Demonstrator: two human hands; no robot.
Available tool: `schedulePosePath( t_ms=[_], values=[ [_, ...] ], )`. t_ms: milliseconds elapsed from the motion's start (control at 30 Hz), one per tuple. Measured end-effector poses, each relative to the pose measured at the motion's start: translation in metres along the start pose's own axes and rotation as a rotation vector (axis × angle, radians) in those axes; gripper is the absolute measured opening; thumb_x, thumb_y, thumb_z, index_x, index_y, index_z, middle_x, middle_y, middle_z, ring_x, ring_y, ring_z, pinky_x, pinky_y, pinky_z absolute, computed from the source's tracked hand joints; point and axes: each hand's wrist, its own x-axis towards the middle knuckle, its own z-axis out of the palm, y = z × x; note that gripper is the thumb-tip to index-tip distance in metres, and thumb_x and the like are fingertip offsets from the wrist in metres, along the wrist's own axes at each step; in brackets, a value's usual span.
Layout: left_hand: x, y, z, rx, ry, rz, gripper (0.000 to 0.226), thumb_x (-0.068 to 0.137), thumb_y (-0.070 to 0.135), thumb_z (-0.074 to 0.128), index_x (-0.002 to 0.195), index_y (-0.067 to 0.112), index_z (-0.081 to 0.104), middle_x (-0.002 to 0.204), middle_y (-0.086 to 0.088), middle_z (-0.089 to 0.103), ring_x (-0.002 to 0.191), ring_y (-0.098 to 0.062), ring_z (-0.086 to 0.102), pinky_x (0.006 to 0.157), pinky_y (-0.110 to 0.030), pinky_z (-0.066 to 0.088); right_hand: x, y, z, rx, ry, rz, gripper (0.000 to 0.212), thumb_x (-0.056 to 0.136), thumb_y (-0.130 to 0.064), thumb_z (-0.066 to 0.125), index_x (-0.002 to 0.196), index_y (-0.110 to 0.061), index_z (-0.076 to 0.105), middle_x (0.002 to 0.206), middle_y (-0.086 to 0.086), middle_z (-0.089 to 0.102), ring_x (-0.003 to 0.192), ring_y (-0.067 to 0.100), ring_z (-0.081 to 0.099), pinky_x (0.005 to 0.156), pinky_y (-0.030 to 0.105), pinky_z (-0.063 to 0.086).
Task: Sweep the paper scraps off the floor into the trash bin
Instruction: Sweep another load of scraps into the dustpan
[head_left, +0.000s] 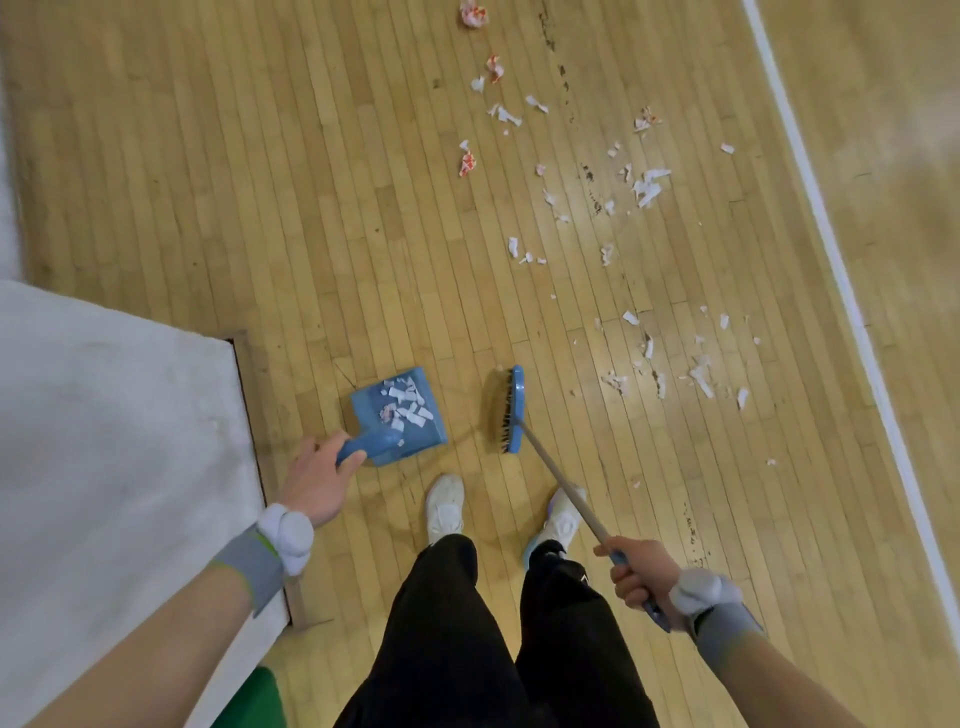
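Paper scraps (649, 191) on floor (260, 182), some in dustpan (370, 411) | left grip (317, 478) holds dustpan | right grip (636, 569) holds broom (514, 410)

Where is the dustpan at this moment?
In the head view, the dustpan is just left of centre, its handle held by the left hand, between the white mat and the broom head.

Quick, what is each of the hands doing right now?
Left hand: gripping the dustpan by its handle.
Right hand: gripping the broom handle.
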Motion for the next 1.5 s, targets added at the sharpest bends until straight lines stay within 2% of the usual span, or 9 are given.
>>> schedulePosePath(
  t_ms=[233, 567, 700, 900, 1000, 1100, 1200, 1300, 1500],
  values=[
    [0.002, 0.055, 0.022, 0.053, 0.007, 0.049, 0.031, 0.1, 0.047, 0.037, 0.115, 0.023, 0.05, 0.097, -0.015, 0.056, 0.092, -0.032, 0.052, 0.077, -0.037, 0.041, 0.011, 0.014, -0.066, -0.021, 0.067, -0.058, 0.016, 0.098, -0.017, 0.051, 0.093, -0.004, 0.059, 0.055, 0.006, 0.039, 0.038, 0.014, 0.027, 0.038, 0.018, 0.024],
    [0.001, 0.147, 0.071, 0.148, 0.047, 0.089, 0.032, 0.1, 0.049, 0.037, 0.115, 0.024, 0.049, 0.09, -0.015, 0.057, 0.077, -0.029, 0.054, 0.068, -0.035, 0.04, 0.026, 0.022, -0.169, -0.198, 0.167, -0.132, 0.024, 0.102, -0.019, 0.045, 0.11, -0.001, 0.058, 0.059, 0.008, 0.046, 0.038, 0.014, 0.033, 0.038, 0.019, 0.03],
    [-0.003, 0.169, 0.08, 0.147, 0.067, 0.139, 0.027, 0.1, 0.046, 0.038, 0.099, 0.021, 0.049, 0.079, -0.015, 0.054, 0.073, -0.03, 0.051, 0.059, -0.033, 0.034, 0.04, 0.026, -0.193, -0.396, 0.243, -0.185, 0.025, 0.104, -0.018, 0.04, 0.11, -0.002, 0.058, 0.074, 0.012, 0.057, 0.055, 0.02, 0.047, 0.052, 0.029, 0.042],
    [-0.013, 0.193, 0.089, 0.138, 0.107, 0.13, 0.025, 0.1, 0.044, 0.04, 0.109, 0.023, 0.051, 0.087, -0.015, 0.054, 0.072, -0.028, 0.051, 0.066, -0.034, 0.042, 0.074, 0.004, -0.23, -0.46, 0.36, -0.217, 0.037, 0.102, -0.026, 0.045, 0.106, 0.005, 0.064, 0.088, 0.021, 0.07, 0.072, 0.028, 0.062, 0.08, 0.045, 0.058],
    [-0.026, 0.202, 0.087, 0.17, 0.14, 0.126, 0.024, 0.1, 0.045, 0.04, 0.11, 0.026, 0.05, 0.09, -0.011, 0.051, 0.079, -0.028, 0.053, 0.074, -0.037, 0.046, 0.083, -0.014, -0.24, -0.505, 0.314, -0.225, 0.034, 0.102, -0.015, 0.04, 0.121, 0.005, 0.06, 0.12, 0.024, 0.063, 0.103, 0.032, 0.063, 0.095, 0.043, 0.052],
    [-0.036, 0.205, 0.086, 0.151, 0.176, 0.204, 0.02, 0.099, 0.038, 0.045, 0.096, 0.019, 0.053, 0.07, -0.002, 0.048, 0.066, -0.023, 0.048, 0.064, -0.035, 0.041, 0.084, -0.021, -0.234, -0.661, 0.331, -0.241, 0.033, 0.1, -0.014, 0.044, 0.127, -0.001, 0.058, 0.128, 0.017, 0.059, 0.117, 0.03, 0.059, 0.092, 0.032, 0.049],
    [-0.039, 0.209, 0.086, 0.169, 0.197, 0.168, 0.028, 0.099, 0.036, 0.047, 0.105, 0.011, 0.057, 0.071, 0.0, 0.045, 0.069, -0.023, 0.048, 0.069, -0.038, 0.043, 0.086, -0.016, -0.221, -0.728, 0.324, -0.182, 0.032, 0.099, -0.016, 0.049, 0.127, -0.005, 0.058, 0.122, 0.011, 0.059, 0.101, 0.024, 0.062, 0.075, 0.026, 0.047],
    [-0.039, 0.219, 0.091, 0.228, 0.182, 0.117, 0.036, 0.1, 0.041, 0.043, 0.119, 0.013, 0.055, 0.083, -0.009, 0.048, 0.087, -0.03, 0.049, 0.082, -0.039, 0.043, 0.082, 0.003, -0.223, -0.649, 0.275, -0.247, 0.029, 0.101, -0.017, 0.044, 0.114, 0.002, 0.063, 0.093, 0.01, 0.061, 0.078, 0.024, 0.054, 0.063, 0.029, 0.042],
    [-0.035, 0.227, 0.099, 0.29, 0.155, 0.117, 0.033, 0.1, 0.043, 0.042, 0.114, 0.015, 0.053, 0.084, -0.017, 0.052, 0.085, -0.031, 0.048, 0.078, -0.038, 0.042, 0.072, 0.058, -0.246, -0.469, 0.201, -0.254, 0.037, 0.102, -0.028, 0.044, 0.093, 0.001, 0.066, 0.067, 0.008, 0.055, 0.058, 0.023, 0.049, 0.051, 0.029, 0.04]
  ],
)
